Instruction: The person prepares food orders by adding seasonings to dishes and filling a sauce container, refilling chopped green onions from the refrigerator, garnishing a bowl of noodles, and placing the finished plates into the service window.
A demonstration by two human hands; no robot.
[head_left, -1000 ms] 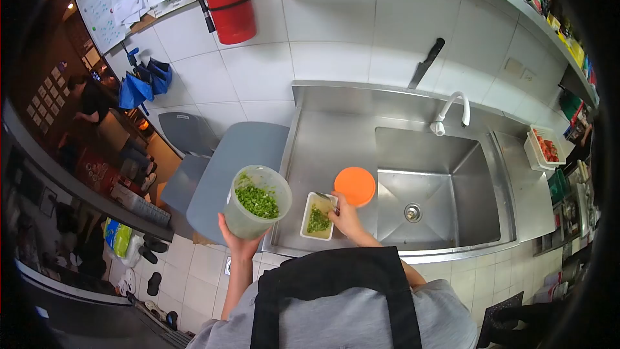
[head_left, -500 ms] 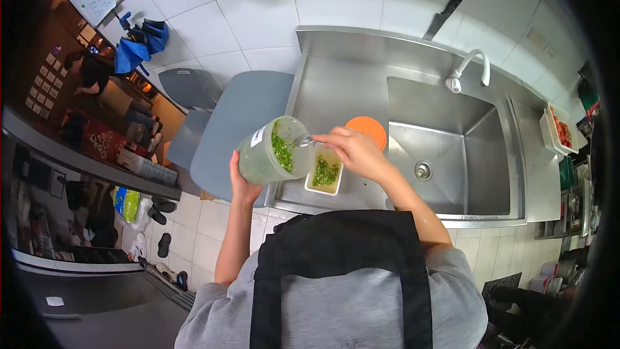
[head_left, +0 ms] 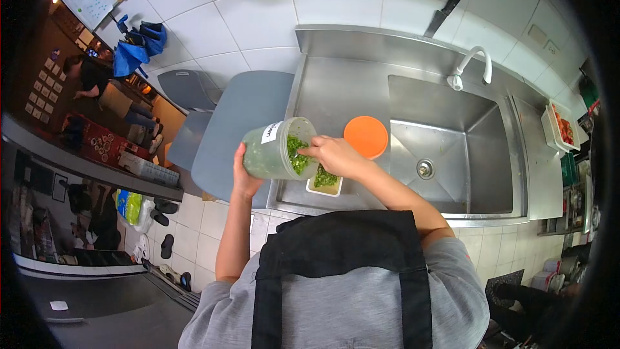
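Note:
My left hand [head_left: 243, 173] is wrapped round a clear plastic tub [head_left: 263, 155], tilted with its mouth to the right. Chopped green onions [head_left: 298, 155] lie inside it, and a white label is stuck on its side. My right hand [head_left: 338, 157] grips a metal spoon [head_left: 299, 152], its end dipped in the green onions at the tub's mouth; most of the spoon is hidden. Below the tub's rim, a small white rectangular container [head_left: 330, 190] on the steel counter holds more chopped greens. A round orange lid [head_left: 366, 137] lies beside my right hand.
A steel sink [head_left: 445, 148] with a white faucet [head_left: 457, 79] is to the right. A knife [head_left: 445, 11] is at the wall behind. Left of the counter stands a grey table [head_left: 239, 129]. Another person [head_left: 93, 81] is far off at left.
My right hand has moved left, taking the spoon from above the white container into the green onions in the tub. The tub has turned a little and shifted slightly right.

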